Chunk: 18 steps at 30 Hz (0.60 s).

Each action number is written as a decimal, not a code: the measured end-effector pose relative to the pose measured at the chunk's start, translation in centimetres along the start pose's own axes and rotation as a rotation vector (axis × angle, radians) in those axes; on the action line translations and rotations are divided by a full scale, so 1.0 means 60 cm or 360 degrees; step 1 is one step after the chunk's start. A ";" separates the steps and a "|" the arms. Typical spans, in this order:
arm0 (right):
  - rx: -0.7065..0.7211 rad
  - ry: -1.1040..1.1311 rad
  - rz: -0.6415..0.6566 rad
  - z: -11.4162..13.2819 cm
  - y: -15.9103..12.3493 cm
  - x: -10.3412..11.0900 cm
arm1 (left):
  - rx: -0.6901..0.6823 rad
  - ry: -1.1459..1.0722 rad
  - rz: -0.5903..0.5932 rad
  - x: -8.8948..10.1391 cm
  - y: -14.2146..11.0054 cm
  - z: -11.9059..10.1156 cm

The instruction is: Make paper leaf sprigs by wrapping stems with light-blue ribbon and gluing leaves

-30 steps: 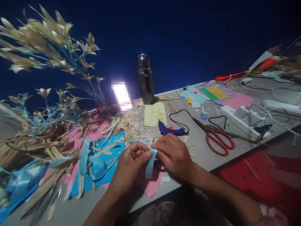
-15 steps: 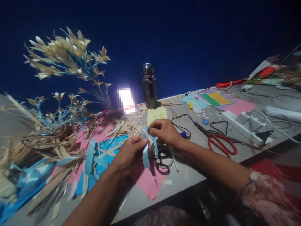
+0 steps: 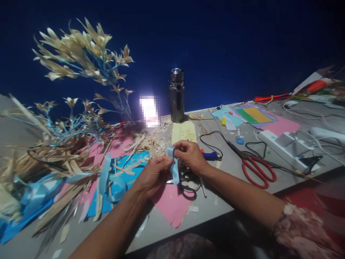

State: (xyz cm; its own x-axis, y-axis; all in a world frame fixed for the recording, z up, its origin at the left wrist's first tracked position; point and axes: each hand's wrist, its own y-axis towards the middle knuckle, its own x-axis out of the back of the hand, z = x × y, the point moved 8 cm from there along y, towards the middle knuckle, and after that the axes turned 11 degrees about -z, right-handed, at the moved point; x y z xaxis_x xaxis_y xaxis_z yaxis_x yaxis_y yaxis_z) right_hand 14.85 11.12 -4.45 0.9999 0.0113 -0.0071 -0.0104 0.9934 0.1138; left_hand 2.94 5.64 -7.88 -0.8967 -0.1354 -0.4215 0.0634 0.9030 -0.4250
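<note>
"So, how do the hands stand?"

"Both are drawn in narrow. The left hand [image 3: 156, 172] pinches the ribbon [image 3: 175, 175] between thumb and fingers; the right hand [image 3: 191, 157] grips its upper part from two o'clock. The ribbon's lower end hangs free towards six."

"What could go wrong?"

"It looks slick, so a slack pinch could let it twist or slip. That loose end might also snag on the black scissors [image 3: 188, 194], at five o'clock by the edge of the pink card [image 3: 171, 210]."

"Anything in the way?"

"Husk scraps [image 3: 153, 145] crowd in at eleven and could cling to it. At three, the glue gun [image 3: 211, 156] lies partly hidden behind the right hand; I can't tell whether it's hot. Beyond it, also at three, are the red scissors [image 3: 247, 158]. At twelve, past the yellow paper [image 3: 184, 132], the flask [image 3: 175, 104] stands upright."
</note>
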 end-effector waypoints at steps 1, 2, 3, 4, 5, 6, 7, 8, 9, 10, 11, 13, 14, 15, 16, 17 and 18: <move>0.0070 -0.0051 -0.0017 0.004 0.000 0.002 | 0.0006 0.0008 -0.0012 0.001 0.000 0.002; 0.0151 -0.0104 -0.0034 0.010 0.001 0.005 | 0.0013 0.0016 -0.0025 0.002 -0.001 0.004; 0.0231 -0.0149 -0.0046 0.017 0.001 0.007 | 0.0020 0.0022 -0.0037 0.003 -0.001 0.006; 0.0294 -0.0181 -0.0049 0.022 0.000 0.009 | 0.0027 0.0026 -0.0048 0.004 -0.001 0.008; 0.0330 -0.0196 -0.0042 0.025 0.001 0.010 | 0.0035 0.0029 -0.0055 0.004 -0.002 0.010; 0.0340 -0.0192 -0.0035 0.027 0.001 0.011 | 0.0041 0.0030 -0.0059 0.003 -0.002 0.011; 0.0327 -0.0171 -0.0032 0.026 0.003 0.013 | 0.0047 0.0030 -0.0058 0.002 -0.002 0.011; 0.0298 -0.0137 -0.0034 0.025 0.005 0.015 | 0.0052 0.0030 -0.0054 0.001 -0.002 0.011; 0.0260 -0.0098 -0.0040 0.023 0.006 0.017 | 0.0059 0.0032 -0.0045 -0.001 -0.002 0.010; 0.0216 -0.0057 -0.0045 0.020 0.008 0.018 | 0.0064 0.0033 -0.0037 -0.003 -0.003 0.009; 0.0172 -0.0016 -0.0048 0.017 0.010 0.019 | 0.0068 0.0033 -0.0033 -0.004 -0.003 0.008; 0.0101 0.0043 -0.0049 0.013 0.011 0.019 | 0.0073 0.0028 -0.0041 -0.005 -0.003 0.007; 0.0078 0.0063 -0.0052 0.012 0.011 0.019 | 0.0073 0.0022 -0.0054 -0.004 -0.003 0.007; 0.0063 0.0078 -0.0056 0.011 0.011 0.019 | 0.0073 0.0015 -0.0073 -0.003 -0.003 0.007; 0.0054 0.0092 -0.0063 0.010 0.011 0.019 | 0.0073 0.0008 -0.0090 -0.002 -0.004 0.007; 0.0048 0.0105 -0.0072 0.010 0.011 0.020 | 0.0075 0.0001 -0.0105 -0.001 -0.004 0.008; 0.0042 0.0116 -0.0078 0.009 0.011 0.020 | 0.0078 -0.0004 -0.0121 0.000 -0.004 0.008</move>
State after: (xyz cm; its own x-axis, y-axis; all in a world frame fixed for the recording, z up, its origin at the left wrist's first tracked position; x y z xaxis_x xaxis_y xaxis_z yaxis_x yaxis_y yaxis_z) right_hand 16.05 11.72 -3.84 0.9960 -0.0280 -0.0853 0.0396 0.9897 0.1376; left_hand 3.13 5.20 -8.18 -0.8985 -0.2042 -0.3886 0.0164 0.8690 -0.4946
